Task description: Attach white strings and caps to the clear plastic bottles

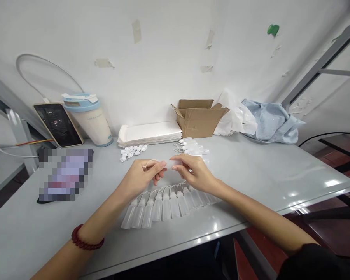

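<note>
Between my hands is a small translucent plastic bottle (172,163), held sideways above the table and partly hidden by fingers. My left hand (142,174) pinches its cap end, where a thin white loop shows by the fingers. Thumb and fingertips of my right hand (196,171) close around the bottle's body. Below both hands lies a row of several similar bottles (165,206) with white caps and curved strings or tubes. More bottles (192,147) lie behind my right hand, partly covered by it. Small white caps (131,151) form a pile beyond my left hand.
Against the wall stand a stack of white flat boxes (151,133), an open cardboard box (200,122), white plastic wrap (236,116) and a light blue cloth bag (274,120). At left are a tumbler (91,122), a plugged-in phone (58,124) and a blurred-out flat item (65,175).
</note>
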A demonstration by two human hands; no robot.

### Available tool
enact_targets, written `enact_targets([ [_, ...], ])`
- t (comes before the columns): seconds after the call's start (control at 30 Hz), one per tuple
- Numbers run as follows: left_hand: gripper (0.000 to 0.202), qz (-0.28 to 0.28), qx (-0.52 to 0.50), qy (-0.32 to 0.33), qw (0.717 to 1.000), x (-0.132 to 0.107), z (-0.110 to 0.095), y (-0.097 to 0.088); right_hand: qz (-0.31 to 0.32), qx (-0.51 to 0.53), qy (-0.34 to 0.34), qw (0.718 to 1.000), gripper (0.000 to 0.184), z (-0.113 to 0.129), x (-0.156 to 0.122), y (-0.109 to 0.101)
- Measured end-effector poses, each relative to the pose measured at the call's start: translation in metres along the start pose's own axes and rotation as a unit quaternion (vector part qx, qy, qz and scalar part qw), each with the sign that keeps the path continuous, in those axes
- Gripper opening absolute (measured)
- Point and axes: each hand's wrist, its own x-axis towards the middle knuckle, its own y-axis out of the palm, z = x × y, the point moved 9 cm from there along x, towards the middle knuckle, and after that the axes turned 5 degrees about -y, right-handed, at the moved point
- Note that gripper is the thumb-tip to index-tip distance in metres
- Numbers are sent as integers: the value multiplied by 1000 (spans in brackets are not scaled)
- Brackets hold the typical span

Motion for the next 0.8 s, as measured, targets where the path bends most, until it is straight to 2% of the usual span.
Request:
enact_targets([
  [0.13, 30, -48, 52, 42, 997, -7, -13, -4, 14, 82, 88, 993, 30, -10, -2, 3],
  [0.23, 31, -62, 56, 62, 995, -11, -20, -3, 38, 196, 178, 964, 35, -23, -7, 14],
  [0.33, 32, -63, 55, 59, 995, -10, -19, -3, 39, 279, 211, 936, 39, -27, -9, 20],
  [0.43, 28, -33, 50, 44, 997, -6, -11, -1, 25, 248, 188, 950, 33, -25, -7, 16],
  [0.57, 41, 23, -1, 11, 1000, -1, 1, 5, 3, 122, 109, 987, 28, -15, -2, 3],
  [0.7, 45, 47, -36, -42, 997, -1, 10, 10, -3, 77, 57, 995, 28, -8, 0, 0],
  [0.8, 46, 34, -16, -42, 998, -2, 10, 9, 10, 86, 73, 994, 28, -11, -1, 3],
])
